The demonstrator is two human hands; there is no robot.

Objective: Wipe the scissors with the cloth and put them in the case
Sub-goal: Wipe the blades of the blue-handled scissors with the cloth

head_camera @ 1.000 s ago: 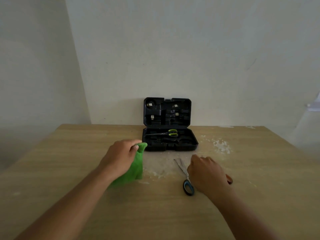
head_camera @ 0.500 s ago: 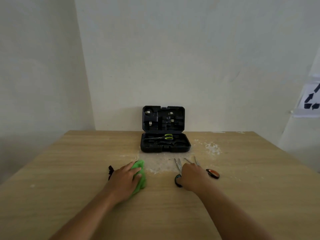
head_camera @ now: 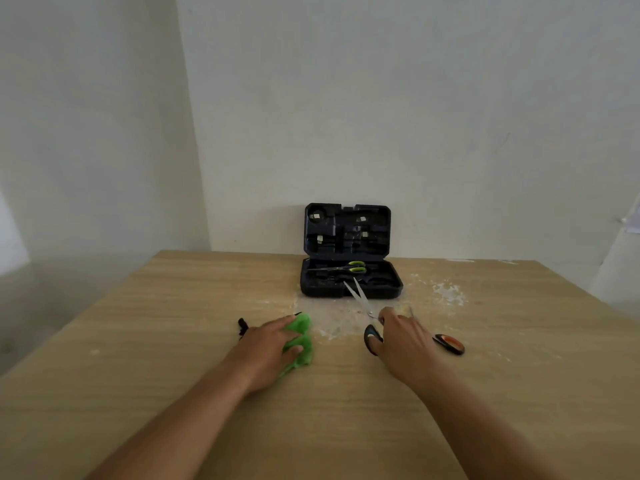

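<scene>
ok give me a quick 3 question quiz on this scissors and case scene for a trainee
1. True or false: the black case at the far side of the table stands open with its lid up.
2. Which hand rests on the green cloth?
A. left hand
B. right hand
C. neither
3. Fill the blank: the scissors already lying in the case have ____ handles.

Key
1. True. The lid stands upright against the wall.
2. A. The right hand is on the blue-handled scissors, blades parted and pointing toward the case.
3. Green. The green-handled scissors lie across the lower tray.
</scene>
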